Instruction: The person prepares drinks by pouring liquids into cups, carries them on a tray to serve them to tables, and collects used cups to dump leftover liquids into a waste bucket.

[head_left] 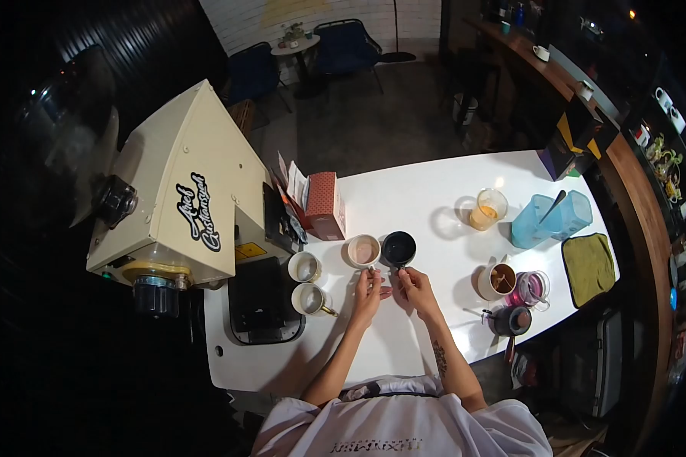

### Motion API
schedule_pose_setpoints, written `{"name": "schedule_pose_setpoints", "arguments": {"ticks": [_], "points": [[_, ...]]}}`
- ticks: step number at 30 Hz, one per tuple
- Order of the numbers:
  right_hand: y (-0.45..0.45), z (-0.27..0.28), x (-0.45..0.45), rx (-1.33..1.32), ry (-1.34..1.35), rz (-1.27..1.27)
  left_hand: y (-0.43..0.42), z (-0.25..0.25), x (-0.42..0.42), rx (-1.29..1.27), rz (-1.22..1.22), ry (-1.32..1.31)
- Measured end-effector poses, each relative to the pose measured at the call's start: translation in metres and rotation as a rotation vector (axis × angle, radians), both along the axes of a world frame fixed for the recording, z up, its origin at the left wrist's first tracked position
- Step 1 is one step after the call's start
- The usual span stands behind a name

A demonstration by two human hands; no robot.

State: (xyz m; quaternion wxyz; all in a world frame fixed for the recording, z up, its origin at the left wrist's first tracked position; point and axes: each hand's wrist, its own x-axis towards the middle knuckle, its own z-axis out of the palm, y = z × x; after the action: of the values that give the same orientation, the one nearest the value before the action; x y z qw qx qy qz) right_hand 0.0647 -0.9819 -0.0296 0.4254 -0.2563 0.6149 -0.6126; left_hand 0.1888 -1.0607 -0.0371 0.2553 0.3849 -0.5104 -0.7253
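Observation:
Two cups stand side by side on the white table. My left hand (368, 293) pinches the handle of a pale cup (363, 251) with a pinkish inside, its other fingers loosely out. The handle of a black cup (399, 249) is between the fingers of my right hand (416, 289). Both cups look upright, and their rims nearly touch. Left of my left hand are two more pale mugs, one (304, 266) behind the other (309, 298); the nearer has a gold-coloured handle.
A cream grinder-like machine (183, 175) fills the left side, beside a red box (325, 206). At right stand a glass with orange remains (488, 209), blue containers (533, 222), a brown-filled cup (497, 282), a pink-liquid glass (532, 290), a dark handled pot (511, 321) and a green cloth (589, 268).

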Motion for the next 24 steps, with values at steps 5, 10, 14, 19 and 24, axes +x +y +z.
{"name": "schedule_pose_setpoints", "arguments": {"ticks": [5,10,14,19,24], "points": [[0.014,-0.001,0.005,0.037,0.011,-0.009,0.007,0.005,0.016,0.000,-0.009,-0.057],[0.039,-0.004,0.015,0.074,0.031,-0.009,0.022,0.001,0.033,-0.029,-0.093,-0.075],[0.059,-0.005,0.026,0.107,0.082,-0.012,0.040,-0.005,0.040,-0.094,-0.122,-0.079],[0.089,-0.012,0.044,0.079,0.089,-0.064,0.065,0.004,0.048,-0.076,-0.208,-0.083],[0.117,-0.006,0.059,0.091,0.121,-0.122,0.087,0.013,0.062,-0.089,-0.308,-0.138]]}}
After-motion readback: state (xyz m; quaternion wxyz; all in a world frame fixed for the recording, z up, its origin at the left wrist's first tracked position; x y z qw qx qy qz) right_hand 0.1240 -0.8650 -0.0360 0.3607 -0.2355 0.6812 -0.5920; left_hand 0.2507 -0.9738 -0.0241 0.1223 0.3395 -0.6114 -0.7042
